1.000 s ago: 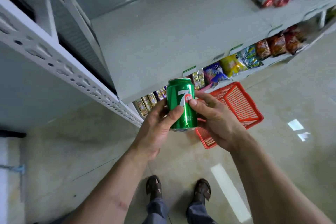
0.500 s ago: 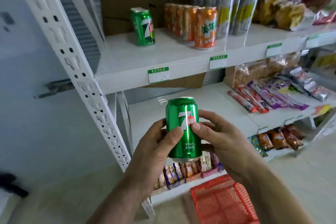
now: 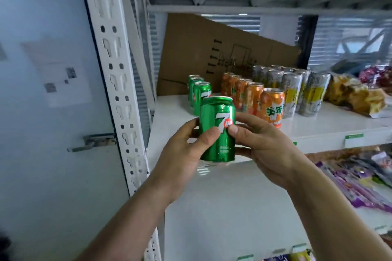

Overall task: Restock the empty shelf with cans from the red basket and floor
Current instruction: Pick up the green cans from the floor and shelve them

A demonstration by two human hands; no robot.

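Observation:
I hold a green 7UP can (image 3: pixel 216 131) upright in both hands, level with the front edge of the white shelf (image 3: pixel 331 128). My left hand (image 3: pixel 182 157) grips its left side with the thumb across the front. My right hand (image 3: pixel 265 144) wraps its right side, thumb on the label. Behind it on the shelf stands a short row of green 7UP cans (image 3: pixel 198 91), running front to back. The red basket is out of view.
Right of the green row stand a row of orange cans (image 3: pixel 270 106) and several tall silver-yellow cans (image 3: pixel 297 89). A cardboard sheet (image 3: pixel 212 48) leans at the back. Snack bags (image 3: pixel 356 95) lie far right. The perforated white upright (image 3: pixel 114 70) bounds the left; purple packets (image 3: pixel 360 180) lie on the shelf below.
My view has risen from the floor and red basket to the can shelf. Both hands carried the green can upward and closer to the shelf's front edge.

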